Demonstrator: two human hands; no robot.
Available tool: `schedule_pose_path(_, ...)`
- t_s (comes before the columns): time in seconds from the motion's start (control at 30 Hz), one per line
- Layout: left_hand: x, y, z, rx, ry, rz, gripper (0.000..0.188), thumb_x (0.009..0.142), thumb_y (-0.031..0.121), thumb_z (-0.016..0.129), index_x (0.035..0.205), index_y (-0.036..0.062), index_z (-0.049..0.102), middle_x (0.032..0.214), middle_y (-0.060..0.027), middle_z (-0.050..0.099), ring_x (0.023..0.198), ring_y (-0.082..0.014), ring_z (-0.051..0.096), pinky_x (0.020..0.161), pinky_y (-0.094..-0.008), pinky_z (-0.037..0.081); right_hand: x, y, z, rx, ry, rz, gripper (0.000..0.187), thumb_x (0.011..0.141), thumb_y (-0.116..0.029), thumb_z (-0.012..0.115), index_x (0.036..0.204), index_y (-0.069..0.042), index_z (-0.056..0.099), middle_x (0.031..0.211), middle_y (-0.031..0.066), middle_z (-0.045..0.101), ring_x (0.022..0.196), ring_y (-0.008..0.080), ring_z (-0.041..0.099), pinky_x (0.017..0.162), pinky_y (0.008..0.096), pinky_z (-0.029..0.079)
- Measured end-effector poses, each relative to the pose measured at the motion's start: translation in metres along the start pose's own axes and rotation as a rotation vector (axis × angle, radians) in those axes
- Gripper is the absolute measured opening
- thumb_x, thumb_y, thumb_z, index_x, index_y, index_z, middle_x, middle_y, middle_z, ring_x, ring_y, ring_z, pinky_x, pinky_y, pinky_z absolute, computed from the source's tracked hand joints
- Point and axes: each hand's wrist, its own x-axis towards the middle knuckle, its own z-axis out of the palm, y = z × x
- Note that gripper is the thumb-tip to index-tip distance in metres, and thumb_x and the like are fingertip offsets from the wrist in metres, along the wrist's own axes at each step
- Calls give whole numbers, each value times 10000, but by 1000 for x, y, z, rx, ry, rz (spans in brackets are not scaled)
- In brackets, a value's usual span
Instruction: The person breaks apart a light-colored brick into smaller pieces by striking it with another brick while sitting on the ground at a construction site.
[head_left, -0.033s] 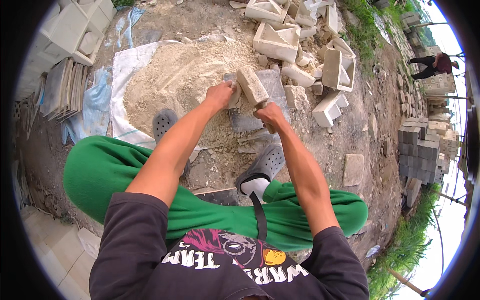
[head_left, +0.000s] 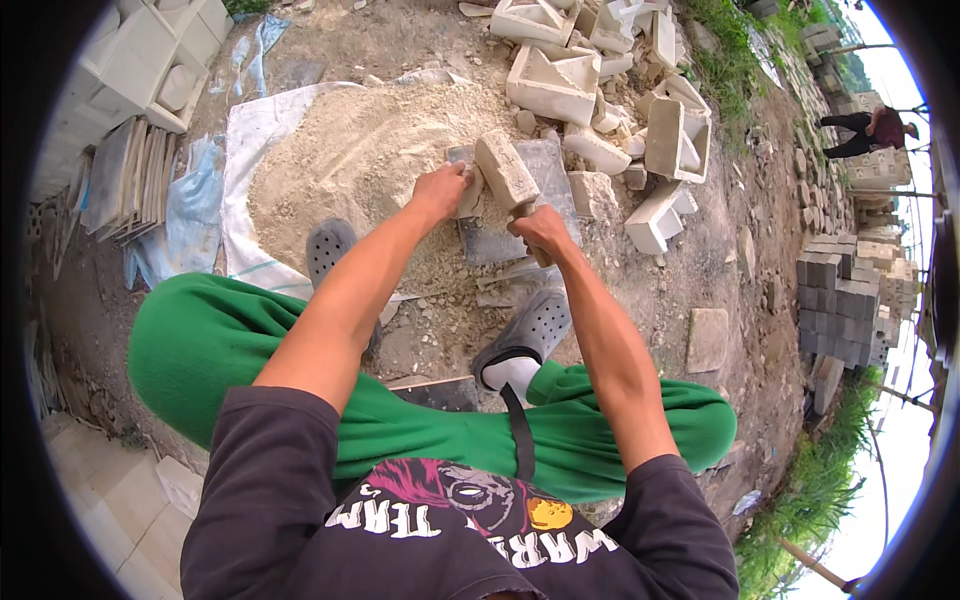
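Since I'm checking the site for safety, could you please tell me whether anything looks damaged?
Yes: the pale hollow blocks heaped ahead, right of the white sheet, look broken; they lie tipped at odd angles among loose fragments.

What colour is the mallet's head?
The mallet head is dusty tan, clearest in the head view.
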Motion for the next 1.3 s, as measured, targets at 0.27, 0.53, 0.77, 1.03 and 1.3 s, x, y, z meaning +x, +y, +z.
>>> schedule_pose_path(0.27,-5,-6,9,13,42,0,524,776,136,740,1291,142,644,1568,-37,384,1391,-255,459,979,-406,549,-26,-29,-13,340,100,-212,272,730,-251,729,770,19,727,605,103,669,517,205,662,532,335,538)
schedule_pose_path(0.53,5,-16,24,-36,22,-31,647,763,164,772,1379,216,582,1561,-35,402,1356,-243,497,951,-400,561,-21,-19,-14,203,-28,-12,354,682,-236,735,781,101,698,678,147,697,587,237,700,566,353,564)
schedule_pose_path(0.77,1,-2,5,0,33,-25,623,799,132,732,1393,224,565,1540,-48,431,1343,-251,509,944,-407,561,-34,-9,11,329,101,-75,335,699,-241,742,833,65,718,660,145,685,590,217,699,558,349,546)
schedule_pose_path(1.03,-1,-12,16,15,71,16,578,881,100,624,1430,249,522,1548,-47,418,1325,-270,524,951,-410,562,-35,-23,-14,244,54,25,316,703,-250,745,787,52,709,664,156,692,578,234,702,570,363,557)
schedule_pose_path(1.3,14,-3,14,36,38,-18,616,892,96,620,1466,265,470,1559,-57,388,1381,-271,467,963,-403,564,-19,14,27,287,59,79,326,691,-246,723,756,72,695,668,147,692,575,245,693,576,375,556)
